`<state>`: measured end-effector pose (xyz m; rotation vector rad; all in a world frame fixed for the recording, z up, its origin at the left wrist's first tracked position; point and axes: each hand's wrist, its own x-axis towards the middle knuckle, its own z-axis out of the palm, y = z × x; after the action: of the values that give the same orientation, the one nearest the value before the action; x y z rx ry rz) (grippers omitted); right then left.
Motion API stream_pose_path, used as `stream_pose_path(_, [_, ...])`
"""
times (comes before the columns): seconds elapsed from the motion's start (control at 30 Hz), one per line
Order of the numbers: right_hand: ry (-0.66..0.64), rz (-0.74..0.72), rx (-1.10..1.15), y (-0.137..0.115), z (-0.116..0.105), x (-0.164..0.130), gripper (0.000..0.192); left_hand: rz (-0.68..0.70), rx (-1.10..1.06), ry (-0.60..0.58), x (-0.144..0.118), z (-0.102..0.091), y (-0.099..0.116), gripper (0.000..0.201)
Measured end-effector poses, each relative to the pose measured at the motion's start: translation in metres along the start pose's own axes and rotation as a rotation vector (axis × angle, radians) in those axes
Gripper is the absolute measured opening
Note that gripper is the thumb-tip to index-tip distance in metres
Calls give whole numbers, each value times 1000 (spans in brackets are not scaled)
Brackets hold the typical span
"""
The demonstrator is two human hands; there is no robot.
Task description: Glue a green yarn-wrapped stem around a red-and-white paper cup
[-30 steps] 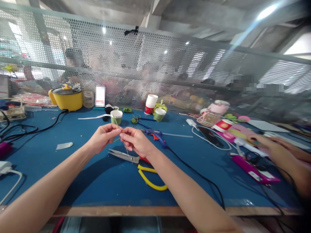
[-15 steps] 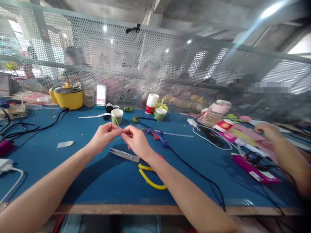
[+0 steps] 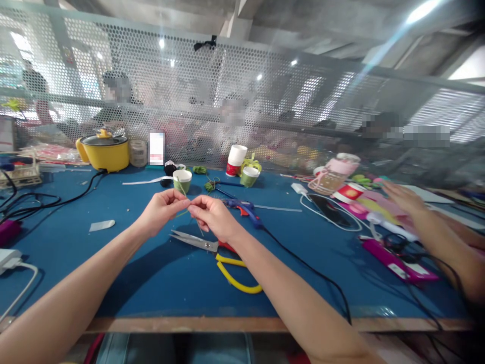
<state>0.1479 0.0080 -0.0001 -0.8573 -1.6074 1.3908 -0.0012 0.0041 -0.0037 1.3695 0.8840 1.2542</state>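
My left hand and my right hand meet fingertip to fingertip above the table, both pinching a thin green string. One strand rises toward a white paper cup wrapped in green, just behind my left hand; a short tail hangs below my right fingers. Under my right wrist lie scissors with yellow and red handles, blades apart and pointing left. A blue hot glue gun rests right of my right hand. Behind it are a small ball of green yarn and a second green-wrapped cup.
A yellow electric pot and a glass jar stand at the back left. Stacked paper cups are at the back. On the right lie a phone, a purple power strip, cables and a co-worker's arm.
My hands stay pinched together in nearly the same place, and the tail of string below my right fingers shows more clearly. The co-worker's hand on the right has moved left.
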Motion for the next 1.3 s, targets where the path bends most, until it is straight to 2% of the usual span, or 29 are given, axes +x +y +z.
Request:
stream_pose_path(0.2, [83,-80,-237,2,2,-2,12,-5,-1,64,-2,5,1,19])
stream_pose_path(0.33, [90,-91,-277,1,3,-3,13,-9,0,94,-2,6,0,19])
stream_pose_path(0.4, [32,-54,-224,-1,1,-3,14,-23,-14,62,-2,4,0,20])
stream_pose_path(0.53, [-166,72,23,-3,-3,-2,17,-60,-82,-35,-2,1,1,20])
stream_pose_path(0.6, [-189,105,124,-3,-4,-1,19,-74,-118,-58,-1,1,2,20])
stream_pose_path(0.73, [-90,50,122,0,-4,1,22,-55,-114,-38,-1,1,3,20])
stream_pose_path(1.03, [56,-98,-310,1,0,-1,11,-15,4,43,0,4,-2,17])
stream_pose_path(1.13, [88,-111,-381,0,0,-2,11,-13,2,45,1,3,-2,18])
stream_pose_path(1.2, [12,-56,-299,-2,-3,-2,13,-38,-32,1,0,2,-1,19])
stream_pose_path(1.3, [-179,77,-36,-5,-7,-1,18,-80,-101,-97,-1,-1,1,21])
